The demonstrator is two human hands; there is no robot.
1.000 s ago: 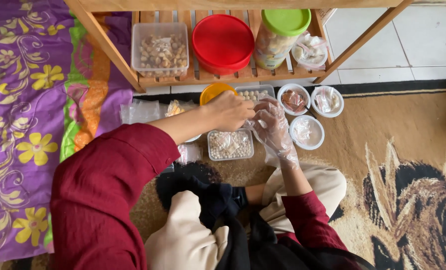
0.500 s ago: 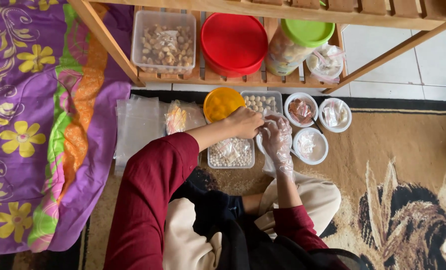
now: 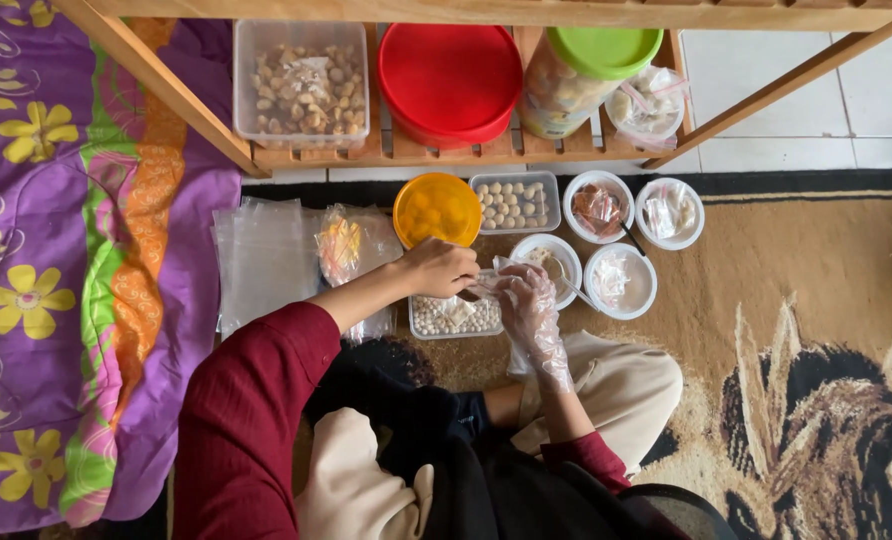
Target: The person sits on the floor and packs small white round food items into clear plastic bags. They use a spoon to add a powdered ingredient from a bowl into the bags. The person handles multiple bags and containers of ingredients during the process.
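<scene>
Your left hand (image 3: 439,266) is bare and curled, fingers drawn together and pinching the edge of a small clear bag (image 3: 486,283); what lies inside the bag, I cannot tell. Your right hand (image 3: 529,300) wears a thin plastic glove, and its fingers close on the same bag from the other side, so both hands meet on it just above the tray (image 3: 453,318) of small pale balls. That tray sits directly under the grip, touching your knees' side of the rug (image 3: 796,300).

Just beyond your left hand stands the yellow lid (image 3: 437,209), and beside it, past the grip, a second tray (image 3: 514,203) of round pieces. To the right of your gloved hand are four white bowls: the nearest bowl (image 3: 554,266) holds a spoon, with another (image 3: 621,281) next to it, and two more (image 3: 598,207) (image 3: 670,213) farther out.

Left of your left forearm lie flat clear bags (image 3: 264,258) and a filled packet (image 3: 344,245). Well beyond the grip, a wooden shelf (image 3: 436,155) carries a clear box (image 3: 302,85), a red tub (image 3: 450,82) and a green-lidded jar (image 3: 586,68).
</scene>
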